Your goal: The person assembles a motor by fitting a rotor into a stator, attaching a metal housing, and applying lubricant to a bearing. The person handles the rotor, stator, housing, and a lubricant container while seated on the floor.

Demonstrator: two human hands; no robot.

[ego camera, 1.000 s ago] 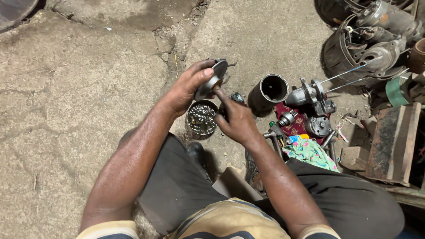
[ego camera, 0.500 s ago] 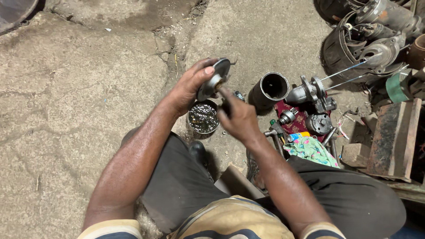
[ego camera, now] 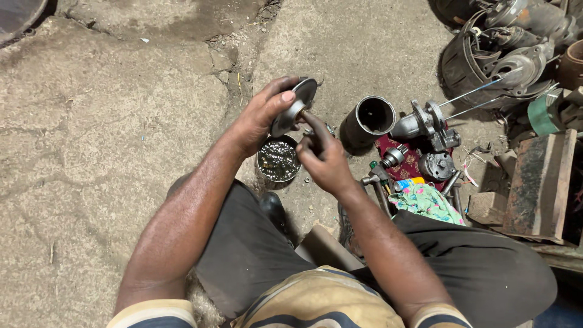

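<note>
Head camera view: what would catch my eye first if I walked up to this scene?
Most likely the two hands at centre: the left hand grips a round metal disc part while the right hand works a finger at its middle. Just below them sits a small tin of dark, glistening grease on the cracked concrete floor. To the right lie a dark metal cylinder and a heap of motor parts.

Left hand [ego camera: 262, 118] curled in a grip, right hand [ego camera: 325, 161] close beside, forefinger extended.
</note>
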